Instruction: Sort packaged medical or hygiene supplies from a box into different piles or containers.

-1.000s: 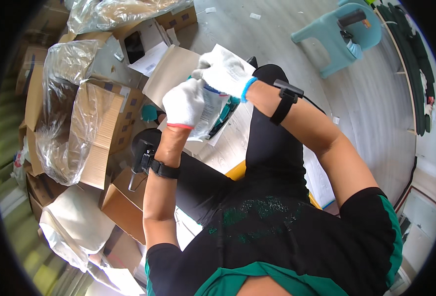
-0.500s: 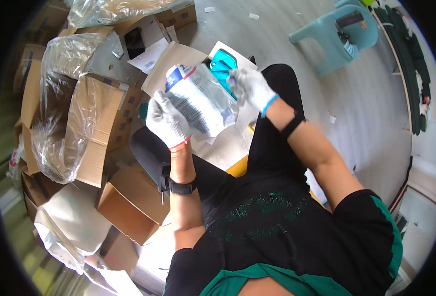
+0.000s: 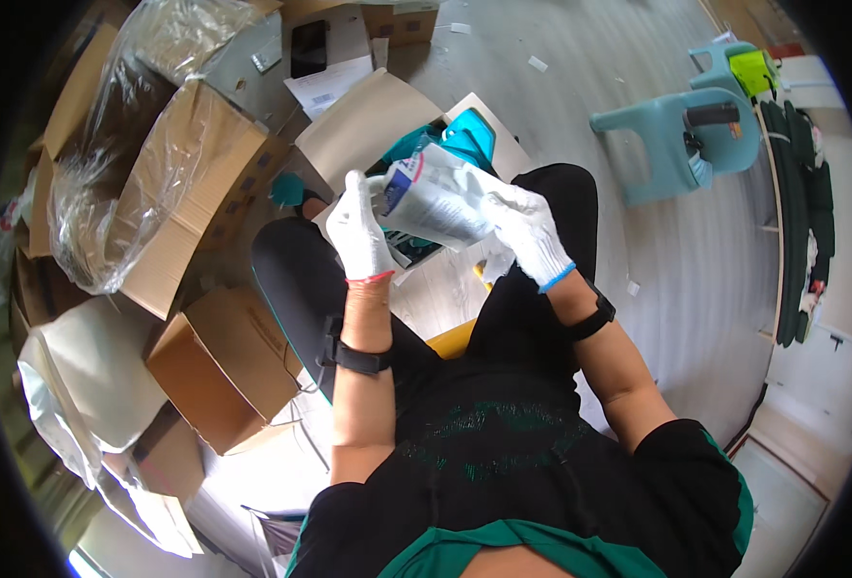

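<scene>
Between my gloved hands a clear plastic bag (image 3: 437, 200) with blue, white and red print is stretched out and tilted. My left hand (image 3: 356, 231), in a white glove with a red cuff, is closed on its left edge. On the right edge, my right hand (image 3: 530, 231), its glove cuffed in blue, also grips the bag. Beneath and beyond the bag stands an open cardboard box (image 3: 353, 130), its flaps spread. Teal items (image 3: 469, 138) lie in that box; the bag hides part of them.
Larger cardboard boxes (image 3: 190, 197) with clear plastic liners stand at the left. A smaller open box (image 3: 238, 356) lies beside my left knee. A teal plastic stool (image 3: 647, 144) stands at the far right. A dark phone-like object (image 3: 308, 48) rests at the back left.
My right hand has come down onto the bag's right edge and now grips it. The bag has turned and looks narrower. My view has shifted, so the surroundings sit differently.
</scene>
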Tool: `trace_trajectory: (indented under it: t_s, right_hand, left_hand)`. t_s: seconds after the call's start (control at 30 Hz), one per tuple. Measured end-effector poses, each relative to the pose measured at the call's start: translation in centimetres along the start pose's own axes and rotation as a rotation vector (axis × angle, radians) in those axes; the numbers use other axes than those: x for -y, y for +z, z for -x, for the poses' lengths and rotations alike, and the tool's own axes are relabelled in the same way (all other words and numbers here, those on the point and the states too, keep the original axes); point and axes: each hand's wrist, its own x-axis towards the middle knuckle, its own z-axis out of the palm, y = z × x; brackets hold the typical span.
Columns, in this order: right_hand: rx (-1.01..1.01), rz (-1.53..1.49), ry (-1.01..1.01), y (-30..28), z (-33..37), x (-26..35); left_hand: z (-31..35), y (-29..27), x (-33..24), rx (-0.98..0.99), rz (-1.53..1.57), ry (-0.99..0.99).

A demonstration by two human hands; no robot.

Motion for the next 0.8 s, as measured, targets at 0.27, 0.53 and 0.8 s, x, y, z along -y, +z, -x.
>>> trace_trajectory:
  t_s: [0.27, 0.53, 0.8]
  right_hand:
    - [-0.042, -0.023, 0.01, -1.5, -0.2, -1.5]
    - [0.041, 0.142, 0.091, -0.8, -0.8, 0.9]
    - [-0.285, 0.147, -0.046, -5.2, -5.3, 5.3]
  left_hand:
    - [-1.5, -1.5, 0.5, 0.486, -0.323, -0.24]
    - [-1.1, -1.6, 2.3, 0.589, -0.58, 0.303]
    - [-3.1, -3.4, 5.2, 0.048, -0.443, 0.064]
